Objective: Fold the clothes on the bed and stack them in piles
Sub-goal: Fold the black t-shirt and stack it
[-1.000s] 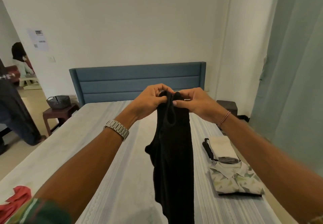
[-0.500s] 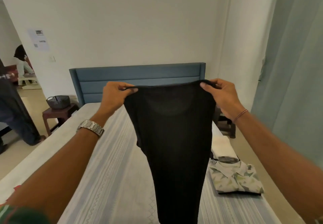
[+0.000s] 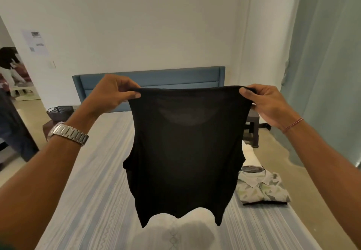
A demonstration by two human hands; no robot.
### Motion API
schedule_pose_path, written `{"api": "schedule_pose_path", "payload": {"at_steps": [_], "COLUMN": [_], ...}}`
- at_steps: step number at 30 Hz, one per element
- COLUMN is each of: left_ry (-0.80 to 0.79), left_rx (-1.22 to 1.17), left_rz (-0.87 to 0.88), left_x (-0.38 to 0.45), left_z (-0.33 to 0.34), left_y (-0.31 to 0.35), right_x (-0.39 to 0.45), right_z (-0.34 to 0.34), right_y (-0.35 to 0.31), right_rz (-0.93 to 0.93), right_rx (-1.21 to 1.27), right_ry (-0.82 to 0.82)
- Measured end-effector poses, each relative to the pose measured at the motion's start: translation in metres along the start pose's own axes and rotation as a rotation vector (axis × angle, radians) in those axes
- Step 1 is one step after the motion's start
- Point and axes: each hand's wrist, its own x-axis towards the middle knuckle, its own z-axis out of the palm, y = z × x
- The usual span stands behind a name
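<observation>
Both hands, left (image 3: 112, 95) and right (image 3: 267, 103), each grip pinching the black top (image 3: 185, 152), have raised it higher and stretched it wider.

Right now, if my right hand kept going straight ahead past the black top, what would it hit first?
Probably the dark stool beside the bed. The right hand, pinching the black top, points forward and slightly left. Depth is unclear, so it may pass above the stool toward the wall.
</observation>
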Motion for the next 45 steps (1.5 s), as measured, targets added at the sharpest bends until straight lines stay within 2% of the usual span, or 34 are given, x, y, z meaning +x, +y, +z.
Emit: {"api": "schedule_pose_path", "payload": {"at_steps": [5,8,13,18,23,28,33,39,45], "left_ry": [0.081,0.091,0.109,0.126,0.133,0.136,0.095,0.027,-0.101], "left_rx": [-0.028,-0.130,-0.273,-0.344,-0.240,-0.194,-0.227,-0.291,-0.314], "left_rz": [-0.065,-0.118,-0.183,-0.177,-0.160,-0.161,-0.205,-0.357,-0.562], "left_x": [-0.032,-0.057,-0.098,-0.136,-0.159,-0.162,-0.145,-0.105,-0.067], "left_z": [-0.001,-0.005,-0.015,-0.019,-0.021,-0.016,0.005,0.060,0.169], "left_y": [0.010,0.019,0.050,0.088,0.118,0.121,0.085,-0.015,-0.173], "right_x": [-0.035,-0.057,-0.096,-0.141,-0.176,-0.182,-0.159,-0.097,-0.017], "right_z": [0.007,0.006,-0.009,-0.025,-0.036,-0.041,-0.034,-0.007,0.033], "right_y": [0.002,-0.004,-0.022,-0.041,-0.054,-0.052,-0.026,0.053,0.224], "right_rz": [0.006,0.019,-0.005,-0.046,-0.054,-0.029,0.021,0.126,0.347], "right_rx": [0.074,0.123,0.146,0.206,0.208,0.168,0.108,0.041,-0.068], "right_ry": [0.091,0.116,0.101,0.069,0.078,0.088,0.101,0.078,0.073]}}
